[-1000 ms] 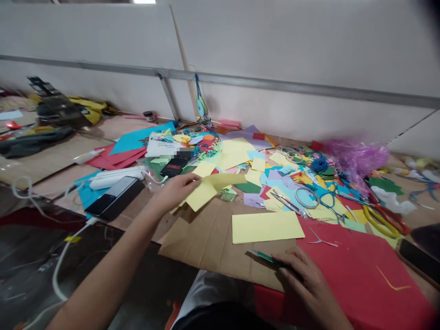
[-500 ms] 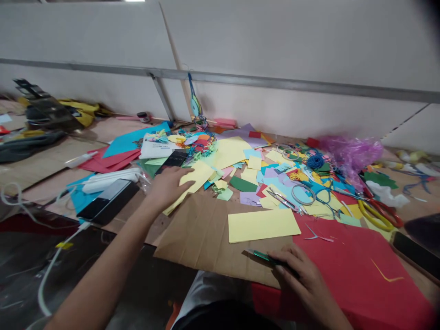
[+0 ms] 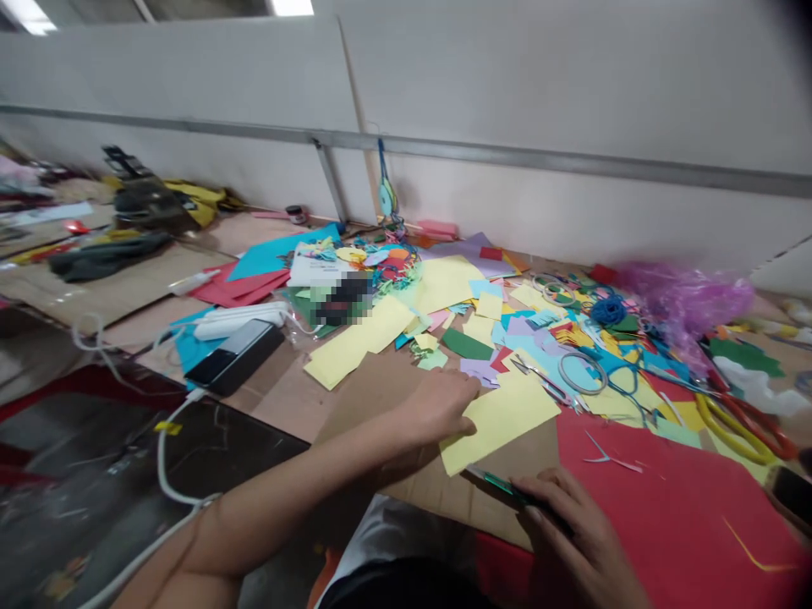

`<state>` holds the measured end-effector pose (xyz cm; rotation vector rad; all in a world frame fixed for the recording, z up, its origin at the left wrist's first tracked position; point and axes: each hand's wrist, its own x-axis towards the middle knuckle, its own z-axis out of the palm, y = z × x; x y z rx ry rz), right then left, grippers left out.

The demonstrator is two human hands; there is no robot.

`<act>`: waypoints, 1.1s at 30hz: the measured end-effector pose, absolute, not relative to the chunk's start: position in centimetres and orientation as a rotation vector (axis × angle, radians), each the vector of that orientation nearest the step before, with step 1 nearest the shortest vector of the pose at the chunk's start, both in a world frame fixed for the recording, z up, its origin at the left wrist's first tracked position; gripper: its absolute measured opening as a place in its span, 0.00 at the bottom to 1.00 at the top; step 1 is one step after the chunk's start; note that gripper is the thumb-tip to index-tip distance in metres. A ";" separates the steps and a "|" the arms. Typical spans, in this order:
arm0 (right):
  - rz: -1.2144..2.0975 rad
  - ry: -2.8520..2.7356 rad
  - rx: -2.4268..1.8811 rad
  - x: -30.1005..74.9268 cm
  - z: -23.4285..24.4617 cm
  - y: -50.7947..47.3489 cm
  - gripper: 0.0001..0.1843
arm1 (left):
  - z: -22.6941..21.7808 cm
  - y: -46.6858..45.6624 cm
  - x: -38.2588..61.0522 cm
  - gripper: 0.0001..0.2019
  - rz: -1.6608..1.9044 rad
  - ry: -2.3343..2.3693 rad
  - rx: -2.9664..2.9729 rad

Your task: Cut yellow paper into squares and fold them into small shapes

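My left hand (image 3: 441,408) reaches across the cardboard and has its thumb and fingers at the left end of a pale yellow paper strip (image 3: 501,421). The strip lies at a slant over the brown cardboard sheet (image 3: 431,495). My right hand (image 3: 567,516) is closed around a green and black utility knife (image 3: 501,484), its blade pointing left, close to the strip's lower edge. Another yellow paper strip (image 3: 361,340) lies further left, apart from both hands.
Paper scraps, blue yarn (image 3: 607,309), tweezers (image 3: 539,379) and a grey ring (image 3: 582,373) crowd the back. Yellow-handled scissors (image 3: 736,431) are at right, beside red paper (image 3: 660,499). A power bank (image 3: 238,359) with white cables sits left, near the table edge.
My left hand has come right from the far yellow strip to the near one, which now lies turned at a slant. My right hand still holds the knife. The view has shifted left.
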<state>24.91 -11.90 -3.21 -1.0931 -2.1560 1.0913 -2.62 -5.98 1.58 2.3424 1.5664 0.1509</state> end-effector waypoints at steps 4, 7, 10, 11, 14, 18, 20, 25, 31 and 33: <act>1.078 -2.157 -1.088 25.1 -3.5 -11.8 0.15 | 1.1 -6.2 -3.2 0.07 0.341 1.530 1.964; 1.072 -2.165 -1.065 25.3 -3.7 -11.7 0.15 | 0.7 -6.9 -3.2 0.08 0.716 1.415 1.559; 1.054 -2.159 -1.035 25.5 -3.9 -11.6 0.15 | 0.6 -8.0 -3.0 0.14 1.112 1.290 1.143; 1.043 -2.157 -1.028 25.5 -4.0 -11.6 0.15 | 0.6 -8.4 -3.0 0.15 1.204 1.235 1.028; 1.028 -2.155 -1.035 25.5 -3.9 -11.6 0.14 | 0.9 -10.1 -2.7 0.21 1.371 1.112 0.767; 0.998 -2.145 -1.070 25.3 -3.3 -11.8 0.15 | 0.9 -12.8 -1.9 0.24 1.325 1.169 0.557; 0.959 -2.145 -1.095 25.3 -2.8 -11.8 0.14 | 0.8 -14.2 -1.4 0.25 1.127 1.180 0.549; 0.819 -2.139 -1.250 26.4 -2.1 -11.6 0.15 | 1.6 -16.1 -1.5 0.24 0.573 0.993 0.820; 0.729 -2.136 -1.281 27.3 -1.7 -11.1 0.14 | 2.8 -11.7 -4.8 0.14 0.662 1.311 1.675; 0.703 -2.148 -1.275 26.9 -1.4 -10.8 0.14 | 1.9 -9.2 -6.2 0.14 0.708 1.480 1.998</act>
